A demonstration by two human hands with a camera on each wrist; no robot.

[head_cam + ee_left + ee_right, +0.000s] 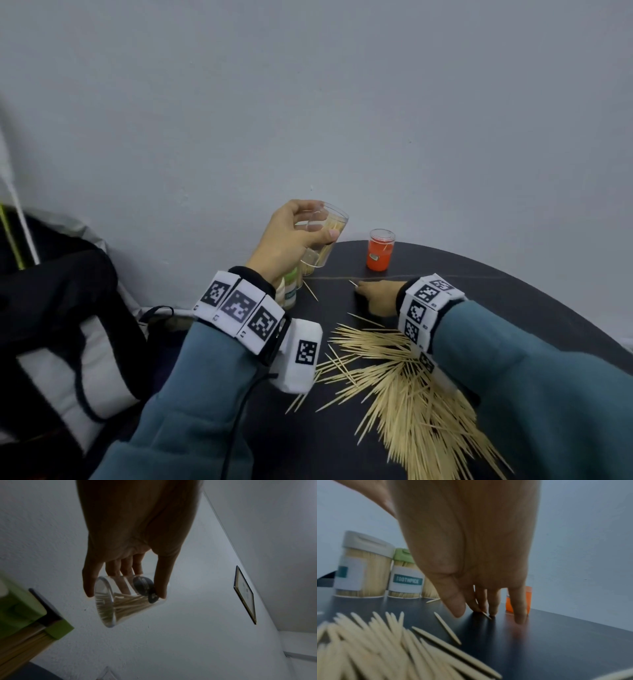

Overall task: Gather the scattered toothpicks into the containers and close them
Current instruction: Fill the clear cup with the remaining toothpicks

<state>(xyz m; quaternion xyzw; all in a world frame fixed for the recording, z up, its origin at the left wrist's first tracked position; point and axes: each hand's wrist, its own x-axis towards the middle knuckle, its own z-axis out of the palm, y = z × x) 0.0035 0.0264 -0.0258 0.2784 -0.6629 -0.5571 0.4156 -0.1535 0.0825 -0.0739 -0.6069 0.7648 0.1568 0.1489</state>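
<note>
Left hand grips clear cup, part-filled, tilted above far desk. Right hand fingertips on stray toothpick, probably pinching it. Two lidded jars closed far left; big pile near right still loose. Early.

Both arms are showing teal-blue fleecy sleeves, the left sleeve and the right sleeve, each one bunching a little at the forearm. A dark inner cuff is peeking out at the left wrist. The left wristband is wrapping round as a ring of white blocks, each carrying a black-and-white square marker. A white camera box is hanging beneath it, tagged too, and a thin black cable is trailing off it. The right wristband is wearing the same white marker blocks.
</note>
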